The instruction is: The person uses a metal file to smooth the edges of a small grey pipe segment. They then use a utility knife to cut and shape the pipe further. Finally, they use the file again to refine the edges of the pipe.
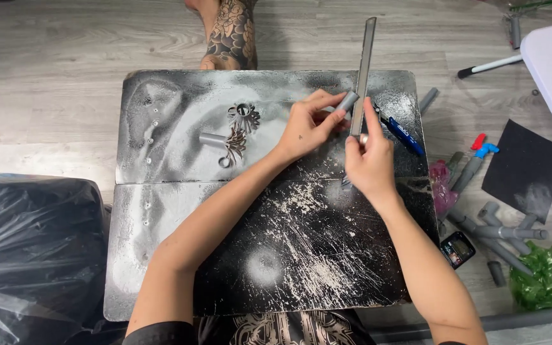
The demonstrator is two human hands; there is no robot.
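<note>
Single head-worn view, which looked almost straight down from close above onto a paint-spattered black board point(269, 255) laid on grey plank flooring point(46, 76); both forearms entered from the lower edge, and the frame's top faced away from the wearer.

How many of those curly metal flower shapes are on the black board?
2: one flower near the board's top middle, another just below it beside a short grey tube. None seem hidden.

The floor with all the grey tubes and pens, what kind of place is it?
Probably a home craft spot on a wooden floor: a paint-speckled black board, cut grey pipe pieces, and markers lie around.
</note>
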